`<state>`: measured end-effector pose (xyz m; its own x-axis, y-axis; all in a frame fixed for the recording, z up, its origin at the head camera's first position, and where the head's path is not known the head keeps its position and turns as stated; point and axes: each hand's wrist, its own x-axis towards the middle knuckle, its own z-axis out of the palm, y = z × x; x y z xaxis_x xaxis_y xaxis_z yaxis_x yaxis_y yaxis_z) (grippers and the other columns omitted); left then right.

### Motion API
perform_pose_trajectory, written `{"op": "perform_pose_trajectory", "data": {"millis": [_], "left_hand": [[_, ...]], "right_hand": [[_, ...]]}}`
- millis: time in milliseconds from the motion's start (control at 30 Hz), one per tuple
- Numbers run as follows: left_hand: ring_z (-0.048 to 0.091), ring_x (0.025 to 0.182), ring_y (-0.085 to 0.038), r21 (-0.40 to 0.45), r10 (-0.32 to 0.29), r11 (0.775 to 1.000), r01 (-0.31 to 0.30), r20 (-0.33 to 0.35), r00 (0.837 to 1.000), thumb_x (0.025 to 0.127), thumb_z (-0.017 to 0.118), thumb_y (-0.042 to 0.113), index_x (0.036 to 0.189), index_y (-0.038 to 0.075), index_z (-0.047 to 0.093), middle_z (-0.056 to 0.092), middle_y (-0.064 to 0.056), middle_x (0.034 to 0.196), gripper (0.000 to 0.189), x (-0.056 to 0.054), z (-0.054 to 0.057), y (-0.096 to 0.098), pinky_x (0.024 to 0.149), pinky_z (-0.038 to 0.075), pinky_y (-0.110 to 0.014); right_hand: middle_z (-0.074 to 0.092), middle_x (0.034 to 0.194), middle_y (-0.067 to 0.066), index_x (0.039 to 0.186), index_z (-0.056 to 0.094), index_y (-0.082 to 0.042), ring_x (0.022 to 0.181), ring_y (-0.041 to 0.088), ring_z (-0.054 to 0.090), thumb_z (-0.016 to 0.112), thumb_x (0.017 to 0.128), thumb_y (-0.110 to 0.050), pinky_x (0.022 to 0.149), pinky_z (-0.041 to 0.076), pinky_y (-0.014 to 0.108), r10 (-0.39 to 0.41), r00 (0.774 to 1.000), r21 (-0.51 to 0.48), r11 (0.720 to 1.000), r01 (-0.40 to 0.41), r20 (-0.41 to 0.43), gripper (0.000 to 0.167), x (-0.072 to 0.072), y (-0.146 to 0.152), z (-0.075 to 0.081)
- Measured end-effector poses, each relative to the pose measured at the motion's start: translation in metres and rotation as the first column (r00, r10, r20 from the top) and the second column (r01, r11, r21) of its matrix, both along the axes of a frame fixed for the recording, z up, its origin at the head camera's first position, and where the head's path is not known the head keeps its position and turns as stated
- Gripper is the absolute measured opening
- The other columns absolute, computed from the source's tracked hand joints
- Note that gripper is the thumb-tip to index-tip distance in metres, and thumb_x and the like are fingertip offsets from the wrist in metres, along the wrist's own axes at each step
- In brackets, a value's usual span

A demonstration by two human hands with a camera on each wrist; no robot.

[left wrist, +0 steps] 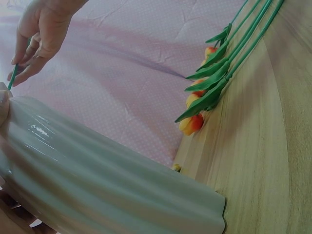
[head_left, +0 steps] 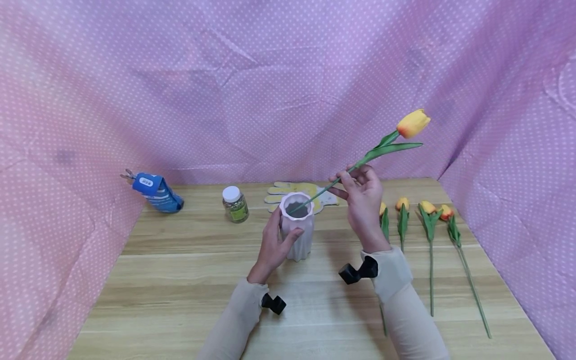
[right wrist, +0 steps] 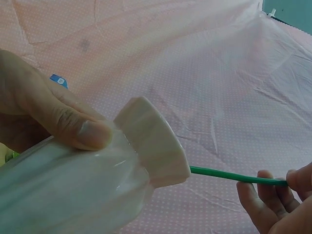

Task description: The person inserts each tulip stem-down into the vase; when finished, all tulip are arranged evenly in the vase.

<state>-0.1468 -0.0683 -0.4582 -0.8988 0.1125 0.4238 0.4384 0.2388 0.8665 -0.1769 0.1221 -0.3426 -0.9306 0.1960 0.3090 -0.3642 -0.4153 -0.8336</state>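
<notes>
A white fluted vase [head_left: 300, 240] with a scalloped rim stands on the table. My left hand [head_left: 275, 242] grips its upper part, thumb across the near side and fingers round the left. Between thumb and fingers, my right hand [head_left: 363, 200] pinches the green stem of a yellow-orange tulip [head_left: 413, 124]. The stem slants down to the left, and its lower end is inside the vase mouth. In the right wrist view the stem [right wrist: 229, 175] enters past the rim, and the left thumb presses the vase [right wrist: 73, 190] just below its neck.
Several more tulips [head_left: 427, 207] lie side by side on the right of the wooden table [head_left: 189, 290]. Behind the vase is a yellow-and-white glove [head_left: 288, 188]. A white-lidded jar [head_left: 235, 205] and a blue pouch [head_left: 162, 195] with a tool's tips sticking out stand at the back left.
</notes>
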Motion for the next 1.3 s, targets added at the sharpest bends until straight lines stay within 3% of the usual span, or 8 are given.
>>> {"op": "perform_pose_trajectory", "data": {"millis": [400, 567, 833, 1133, 1300], "left_hand": [[0.049, 0.140, -0.032, -0.002, 0.012, 1.000, -0.012, 0.027, 1.000, 0.095, 0.067, 0.043, 0.155, 0.011, 0.032, 0.049, -0.013, 0.150, 0.076, 0.000, 0.001, 0.001, 0.117, 0.038, -0.058], [0.048, 0.141, -0.033, -0.008, 0.013, 1.000, -0.012, 0.037, 0.999, 0.095, 0.067, 0.042, 0.155, 0.011, 0.032, 0.049, -0.014, 0.150, 0.076, 0.001, 0.000, 0.001, 0.118, 0.036, -0.058], [0.047, 0.141, -0.032, -0.014, 0.020, 1.000, -0.019, 0.043, 0.999, 0.095, 0.067, 0.041, 0.155, 0.011, 0.031, 0.049, -0.013, 0.150, 0.076, 0.001, 0.001, 0.001, 0.119, 0.036, -0.058], [0.049, 0.139, -0.033, -0.029, 0.041, 0.999, -0.040, 0.042, 0.998, 0.095, 0.066, 0.048, 0.154, 0.009, 0.033, 0.050, -0.015, 0.148, 0.078, 0.001, 0.002, 0.001, 0.116, 0.039, -0.058], [0.048, 0.139, -0.034, -0.020, 0.032, 0.999, -0.032, 0.030, 0.999, 0.094, 0.064, 0.053, 0.154, 0.008, 0.033, 0.049, -0.016, 0.149, 0.081, 0.000, 0.001, 0.001, 0.115, 0.040, -0.059]], "right_hand": [[0.066, 0.084, 0.000, 0.100, 0.056, -0.009, 0.079, 0.012, 0.072, 0.058, 0.097, 0.005, 0.070, 0.064, 0.031, 0.098, 0.995, 0.112, 0.989, -0.100, 0.026, 0.015, -0.010, -0.005, 0.002], [0.065, 0.083, -0.001, 0.099, 0.055, -0.010, 0.076, 0.010, 0.072, 0.057, 0.096, 0.008, 0.067, 0.064, 0.030, 0.110, 0.993, 0.116, 0.987, -0.114, 0.039, 0.018, -0.014, -0.010, 0.002], [0.062, 0.086, -0.005, 0.101, 0.055, -0.008, 0.077, 0.005, 0.070, 0.057, 0.097, 0.007, 0.067, 0.064, 0.028, 0.125, 0.990, 0.206, 0.969, -0.136, 0.069, 0.016, -0.020, -0.017, 0.003], [0.062, 0.089, 0.000, 0.106, 0.056, -0.003, 0.076, 0.005, 0.069, 0.060, 0.096, 0.004, 0.069, 0.064, 0.028, 0.183, 0.979, 0.347, 0.916, -0.203, 0.089, 0.012, -0.029, -0.026, -0.001], [0.063, 0.087, -0.004, 0.114, 0.054, 0.006, 0.079, 0.004, 0.069, 0.060, 0.097, 0.003, 0.072, 0.063, 0.025, 0.206, 0.972, 0.442, 0.865, -0.236, 0.115, 0.018, -0.032, -0.031, -0.004]]}}
